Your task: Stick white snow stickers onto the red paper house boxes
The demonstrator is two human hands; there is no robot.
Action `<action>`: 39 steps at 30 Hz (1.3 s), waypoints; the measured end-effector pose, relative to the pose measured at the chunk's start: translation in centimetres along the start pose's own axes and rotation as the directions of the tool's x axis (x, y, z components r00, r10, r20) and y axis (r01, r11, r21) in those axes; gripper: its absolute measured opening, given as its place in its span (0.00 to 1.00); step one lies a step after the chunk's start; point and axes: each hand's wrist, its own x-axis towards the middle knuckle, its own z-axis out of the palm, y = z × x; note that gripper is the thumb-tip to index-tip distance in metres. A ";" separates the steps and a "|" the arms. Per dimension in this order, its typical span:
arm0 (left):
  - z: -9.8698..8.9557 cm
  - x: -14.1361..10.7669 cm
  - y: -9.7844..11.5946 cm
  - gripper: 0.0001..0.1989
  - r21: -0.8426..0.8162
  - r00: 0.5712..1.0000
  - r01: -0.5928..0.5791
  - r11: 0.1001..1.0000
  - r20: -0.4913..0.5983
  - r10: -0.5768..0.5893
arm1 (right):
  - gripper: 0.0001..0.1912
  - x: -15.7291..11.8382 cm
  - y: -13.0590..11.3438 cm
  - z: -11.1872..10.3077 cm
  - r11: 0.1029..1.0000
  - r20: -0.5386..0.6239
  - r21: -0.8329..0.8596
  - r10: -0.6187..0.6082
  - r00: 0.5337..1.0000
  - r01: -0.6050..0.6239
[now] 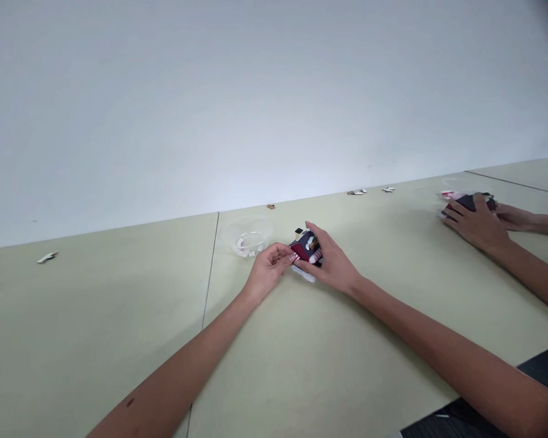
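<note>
A small dark model [304,244] with a red panel, white bits and a striped roll stands on the pale green table, between my hands. My right hand [333,260] is wrapped round its right side, thumb in front and fingers behind. At the left front edge of the model, my left hand [269,267] pinches a small whitish piece against the red panel; the piece is mostly covered by the fingertips. A clear round plastic tub [248,242] holding small white pieces stands just left of the model.
Small scraps lie along the wall: a brown one [271,207], a pile [357,192] and a white one [388,189]. Another scrap [47,258] is at far left. At right, another person's hands [479,225] hold a similar dark model. A seam crosses the table [119,316].
</note>
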 end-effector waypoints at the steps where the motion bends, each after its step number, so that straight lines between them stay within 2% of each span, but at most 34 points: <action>1: 0.0 0.0 0.0 0.15 -0.011 1.000 0.006 1.000 0.002 -0.006 | 0.45 0.0 0.0 0.0 1.000 0.000 -0.005 -0.003 1.000 0.003; 9: -0.1 0.0 -0.1 0.15 -0.101 0.999 0.031 0.994 0.031 -0.028 | 0.50 0.0 0.3 0.3 0.999 0.020 -0.032 -0.028 0.999 0.029; 26: -0.1 -0.1 -0.2 0.13 -0.073 0.998 0.034 0.997 0.060 -0.030 | 0.46 -0.1 0.1 0.2 0.999 0.012 -0.030 -0.015 1.000 0.015; 39: -0.1 -0.3 0.2 0.13 -0.081 0.995 0.017 0.997 0.097 -0.009 | 0.48 -0.1 0.3 0.0 0.999 0.061 -0.018 -0.026 0.998 0.027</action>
